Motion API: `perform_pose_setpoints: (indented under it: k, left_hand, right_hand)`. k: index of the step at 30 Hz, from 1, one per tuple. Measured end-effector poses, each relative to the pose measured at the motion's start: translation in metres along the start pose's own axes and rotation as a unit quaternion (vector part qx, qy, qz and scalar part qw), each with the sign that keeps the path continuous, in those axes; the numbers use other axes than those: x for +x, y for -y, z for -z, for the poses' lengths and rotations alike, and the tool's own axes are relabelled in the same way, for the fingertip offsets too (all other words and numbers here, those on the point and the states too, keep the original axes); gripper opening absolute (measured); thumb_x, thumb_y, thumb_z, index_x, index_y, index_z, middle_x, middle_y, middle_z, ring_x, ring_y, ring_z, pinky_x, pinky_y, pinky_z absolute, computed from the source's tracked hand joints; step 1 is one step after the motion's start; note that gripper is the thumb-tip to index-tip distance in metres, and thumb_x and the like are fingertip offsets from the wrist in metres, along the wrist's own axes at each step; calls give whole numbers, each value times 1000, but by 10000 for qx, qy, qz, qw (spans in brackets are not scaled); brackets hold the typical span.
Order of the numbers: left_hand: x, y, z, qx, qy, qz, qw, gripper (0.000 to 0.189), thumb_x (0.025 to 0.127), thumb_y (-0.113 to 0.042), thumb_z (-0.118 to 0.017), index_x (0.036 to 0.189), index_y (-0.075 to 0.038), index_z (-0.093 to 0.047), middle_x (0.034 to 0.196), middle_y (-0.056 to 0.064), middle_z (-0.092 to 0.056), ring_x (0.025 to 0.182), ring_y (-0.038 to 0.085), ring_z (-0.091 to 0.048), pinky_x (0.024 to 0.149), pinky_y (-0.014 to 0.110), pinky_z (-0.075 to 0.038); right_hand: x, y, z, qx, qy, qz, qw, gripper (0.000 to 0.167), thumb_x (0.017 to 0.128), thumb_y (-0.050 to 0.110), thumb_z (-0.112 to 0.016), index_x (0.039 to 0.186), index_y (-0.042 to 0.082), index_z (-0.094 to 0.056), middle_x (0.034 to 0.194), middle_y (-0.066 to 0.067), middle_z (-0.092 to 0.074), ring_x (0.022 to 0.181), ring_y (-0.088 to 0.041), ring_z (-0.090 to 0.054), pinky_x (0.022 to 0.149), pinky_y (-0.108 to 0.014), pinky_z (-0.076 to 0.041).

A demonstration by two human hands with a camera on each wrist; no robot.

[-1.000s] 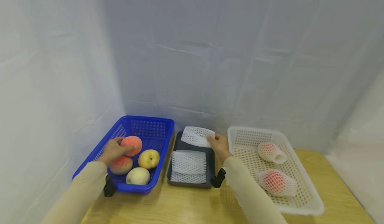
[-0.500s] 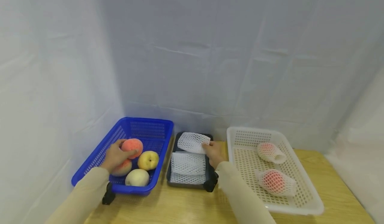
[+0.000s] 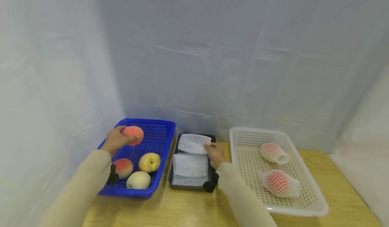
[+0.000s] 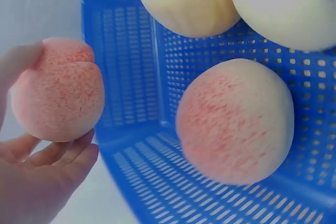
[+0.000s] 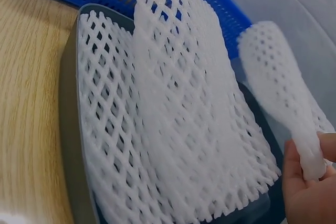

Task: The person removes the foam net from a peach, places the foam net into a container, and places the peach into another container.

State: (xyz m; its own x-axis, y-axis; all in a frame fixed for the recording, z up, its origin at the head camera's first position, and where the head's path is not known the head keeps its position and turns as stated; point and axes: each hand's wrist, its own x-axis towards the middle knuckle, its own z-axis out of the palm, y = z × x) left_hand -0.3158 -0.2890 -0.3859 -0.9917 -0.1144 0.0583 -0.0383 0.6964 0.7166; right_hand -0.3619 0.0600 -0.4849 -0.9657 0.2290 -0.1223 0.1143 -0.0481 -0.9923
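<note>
A pinkish-red peach (image 4: 60, 95) is gripped between the thumb and fingers of my left hand (image 3: 117, 140), raised over the left part of the blue basket (image 3: 165, 146). Below it in that basket lie another red-blushed peach (image 4: 236, 121), a yellow peach (image 3: 150, 162) and a pale, whitish fruit (image 3: 138, 180). My right hand (image 3: 215, 154) pinches one end of a white foam net sleeve (image 5: 275, 72) over the back of the dark tray (image 3: 171, 183). More foam net sleeves (image 5: 178, 103) lie flat in the tray's front part.
To the right stands a white basket (image 3: 316, 193) holding two red fruits in foam nets, one netted fruit (image 3: 271, 153) behind the other netted fruit (image 3: 279, 183). All the containers stand on a wooden table (image 3: 170, 210). Pale sheeting (image 3: 188, 68) hangs behind and at the sides.
My left hand has lifted the peach upward, away from the other fruit in the blue basket. My right hand has shifted slightly left and down with the foam net sleeve.
</note>
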Motion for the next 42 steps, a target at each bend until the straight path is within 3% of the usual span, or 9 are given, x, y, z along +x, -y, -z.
perform_pose_setpoints:
  k: [3,6,8,10,16,22,31,38,42]
  left_hand:
    - [6,10,-8,192,-18,277,9994,83,84,-33,-70,138,16,-32,135,39,-39,122,53,-40,99,59,-40]
    - [9,20,-16,417,-15,429,9982,82,82,-33,-71,136,17,-35,135,40,-40,123,55,-38,101,60,-38]
    - [10,24,-21,488,30,427,9979,81,82,-33,-71,134,18,-36,132,40,-42,122,55,-39,100,60,-38]
    - [10,26,-25,532,68,414,9977,80,80,-32,-72,132,19,-38,128,40,-45,118,55,-42,98,60,-39]
    - [10,36,-35,654,268,497,9963,78,78,-32,-73,129,19,-42,122,38,-51,112,52,-48,93,56,-45]
    - [10,48,-42,432,466,662,9958,69,77,-26,-75,124,16,-47,118,37,-54,107,49,-53,88,52,-49]
    - [9,47,-42,167,607,902,9939,67,81,-22,-72,129,16,-44,127,39,-47,114,50,-49,91,52,-49]
    - [8,49,-39,30,772,1053,9914,68,84,-20,-71,132,17,-41,132,39,-43,118,51,-46,95,54,-46]
    - [7,51,-36,73,799,928,9924,70,83,-22,-71,132,17,-41,133,39,-42,120,52,-44,96,55,-45]
  right_hand:
    - [28,-33,-1,464,161,256,9985,31,85,16,-73,103,-7,-63,89,-13,-62,72,-20,-58,64,-34,-52]
    - [39,-47,-4,477,103,328,9983,30,81,18,-78,95,-4,-64,81,-11,-61,64,-19,-56,56,-34,-50]
    - [32,-43,-7,282,-87,298,9991,29,81,18,-78,95,-5,-65,82,-12,-62,64,-20,-55,56,-34,-49]
    - [4,-18,-8,-257,-388,139,9988,31,85,14,-73,103,-9,-64,91,-18,-63,73,-25,-56,65,-38,-51]
    - [-25,-8,-5,-1274,-443,562,9893,29,88,11,-65,102,-14,-62,99,-25,-63,90,-34,-58,80,-44,-52]
    - [-25,-19,-3,-1912,-604,934,9752,20,82,6,-69,95,-10,-68,94,-20,-66,87,-31,-60,77,-46,-52]
    - [-23,-31,-5,-2370,-675,1181,9620,17,77,6,-75,86,-8,-70,87,-18,-67,83,-32,-60,74,-47,-51]
    - [-22,-39,-10,-2600,-799,1279,9538,23,74,8,-78,90,-7,-70,90,-19,-68,86,-35,-63,78,-49,-51]
    - [-21,-37,-10,-2636,-657,1273,9539,31,76,10,-78,98,-10,-68,98,-23,-68,94,-38,-63,82,-50,-52]
